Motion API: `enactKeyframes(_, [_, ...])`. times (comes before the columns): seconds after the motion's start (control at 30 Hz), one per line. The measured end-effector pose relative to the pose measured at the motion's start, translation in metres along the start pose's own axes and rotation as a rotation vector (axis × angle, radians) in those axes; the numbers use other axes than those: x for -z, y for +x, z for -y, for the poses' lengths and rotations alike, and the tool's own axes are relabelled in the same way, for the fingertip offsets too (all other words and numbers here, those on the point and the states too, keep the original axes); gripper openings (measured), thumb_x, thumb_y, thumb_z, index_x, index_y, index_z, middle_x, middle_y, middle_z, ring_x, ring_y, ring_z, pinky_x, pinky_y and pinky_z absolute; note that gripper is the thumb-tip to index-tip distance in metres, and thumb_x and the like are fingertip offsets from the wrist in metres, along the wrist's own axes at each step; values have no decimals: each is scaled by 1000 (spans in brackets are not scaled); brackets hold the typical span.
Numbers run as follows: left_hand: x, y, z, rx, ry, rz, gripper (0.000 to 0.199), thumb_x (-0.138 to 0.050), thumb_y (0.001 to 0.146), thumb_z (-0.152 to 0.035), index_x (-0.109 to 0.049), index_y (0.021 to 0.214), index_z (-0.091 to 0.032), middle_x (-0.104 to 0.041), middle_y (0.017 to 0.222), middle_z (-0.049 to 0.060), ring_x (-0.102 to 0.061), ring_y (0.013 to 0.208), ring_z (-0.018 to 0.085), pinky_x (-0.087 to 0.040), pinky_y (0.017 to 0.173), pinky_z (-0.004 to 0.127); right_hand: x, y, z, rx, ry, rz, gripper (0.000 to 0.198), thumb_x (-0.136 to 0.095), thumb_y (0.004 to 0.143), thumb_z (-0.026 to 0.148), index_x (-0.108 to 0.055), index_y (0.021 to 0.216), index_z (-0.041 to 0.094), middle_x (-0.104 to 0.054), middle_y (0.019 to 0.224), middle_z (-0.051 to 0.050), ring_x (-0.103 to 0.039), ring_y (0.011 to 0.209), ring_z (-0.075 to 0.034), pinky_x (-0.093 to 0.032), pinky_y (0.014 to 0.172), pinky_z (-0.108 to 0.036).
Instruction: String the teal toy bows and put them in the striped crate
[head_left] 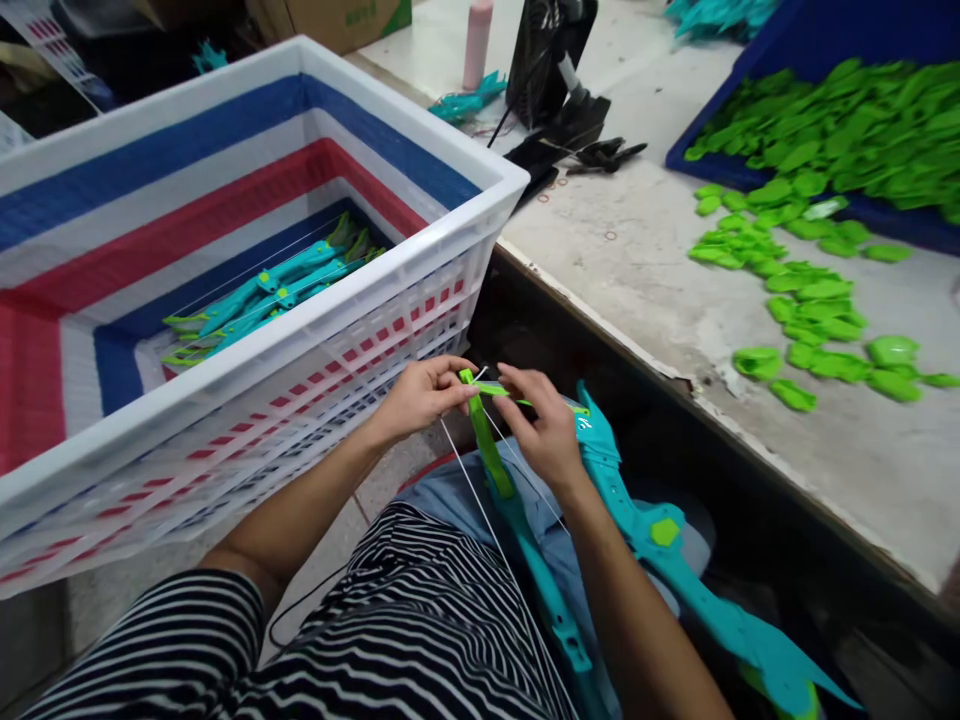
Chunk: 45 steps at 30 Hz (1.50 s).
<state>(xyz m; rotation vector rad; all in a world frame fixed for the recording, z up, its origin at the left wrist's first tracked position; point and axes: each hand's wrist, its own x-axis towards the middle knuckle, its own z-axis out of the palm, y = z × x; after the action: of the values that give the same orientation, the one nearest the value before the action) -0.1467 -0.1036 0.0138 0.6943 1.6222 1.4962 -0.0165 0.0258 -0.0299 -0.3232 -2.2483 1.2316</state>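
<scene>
Toy assembly workshop: bulk green plastic parts [810, 290] on workbench [645, 250], striped crate [420, 255] w/ finished pcs.

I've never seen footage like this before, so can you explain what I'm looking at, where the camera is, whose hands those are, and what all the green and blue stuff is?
The camera sits on a person's head and looks down at their own lap, so the two bare arms belong to the wearer. The left hand and right hand together pinch the green tip of a teal toy bow lying across the lap, with a thin white string running from the tip. A second teal bow piece lies beside it. On the left stands a white crate with more teal bows inside. On the right, a worn table carries loose green plastic parts spilling from a blue tray, along with a pink bottle.
</scene>
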Motion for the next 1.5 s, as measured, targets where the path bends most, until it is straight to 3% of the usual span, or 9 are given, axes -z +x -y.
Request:
enactKeyframes(0.2, [2, -1, -1, -11, 19, 4, 44, -73, 66, -44, -62, 94, -11, -59, 53, -3, -48, 47, 7, -33, 48, 19, 9, 45, 13, 170, 69, 111, 11, -60, 85, 27, -66, 81, 19, -63, 78, -3, -59, 73, -15, -48, 65, -28])
enactKeyframes(0.4, [-2, -1, -1, -79, 317, -96, 30, -68, 70, -40, -62, 85, -15, -58, 63, -1, -50, 55, 10, -37, 51, 21, 11, 44, 14, 188, 46, 138, 15, -60, 82, 27, -62, 69, 19, -62, 71, -2, -55, 73, -16, -44, 69, -30])
enactKeyframes(0.5, [-12, -4, 0, -288, 472, -237, 14, -61, 74, -29, -63, 81, -17, -63, 84, 4, -57, 76, 14, -44, 67, 24, 26, 55, -11, -36, 29, -146, 18, -60, 78, 32, -60, 65, 19, -60, 68, -1, -53, 70, -16, -43, 68, -29])
enactKeyframes(0.6, [-22, -7, -1, -371, 430, -171, 17, -52, 79, -26, -67, 81, -18, -64, 83, 5, -58, 82, 16, -44, 78, 28, 54, 67, -27, -313, 33, -687, 22, -56, 77, 37, -57, 65, 19, -56, 65, -1, -51, 67, -16, -44, 66, -30])
enactKeyframes(0.67, [-27, -4, -5, -321, 373, -100, 18, -56, 77, -30, -70, 75, -18, -65, 82, 6, -59, 85, 18, -44, 81, 30, 61, 63, -14, -283, 8, -844, 22, -54, 79, 37, -56, 67, 19, -55, 65, -1, -51, 68, -17, -45, 67, -32])
enactKeyframes(0.8, [-33, 9, -22, 5, -30, -15, 35, -67, 68, -47, -72, 78, -15, -68, 86, 8, -60, 89, 22, -45, 85, 34, 24, 27, 38, 228, -161, -543, 16, -49, 85, 22, -58, 72, 21, -59, 78, -4, -56, 88, -20, -47, 85, -38])
enactKeyframes(0.9, [-32, 12, -33, 157, -179, -47, 41, -78, 54, -45, -70, 79, -13, -69, 79, 7, -61, 84, 22, -47, 81, 33, -14, 5, 57, 370, -197, -484, 14, -47, 84, 14, -60, 81, 19, -58, 89, -8, -54, 100, -21, -50, 87, -38])
enactKeyframes(1.17, [-23, 1, -36, -115, 288, -355, 41, -75, 51, -49, -66, 77, -18, -67, 71, 3, -61, 69, 20, -49, 68, 29, -32, 4, 44, 205, -18, -553, 12, -52, 84, 20, -64, 81, 19, -58, 90, -7, -59, 86, -17, -53, 75, -31])
enactKeyframes(1.5, [-28, -1, -31, 283, -207, -274, 54, -88, 29, -41, -68, 72, -15, -56, 55, -3, -45, 47, 7, -35, 42, 16, -31, 7, 44, 97, 91, -648, 14, -54, 84, 22, -67, 79, 21, -58, 81, -4, -58, 72, -14, -52, 66, -26])
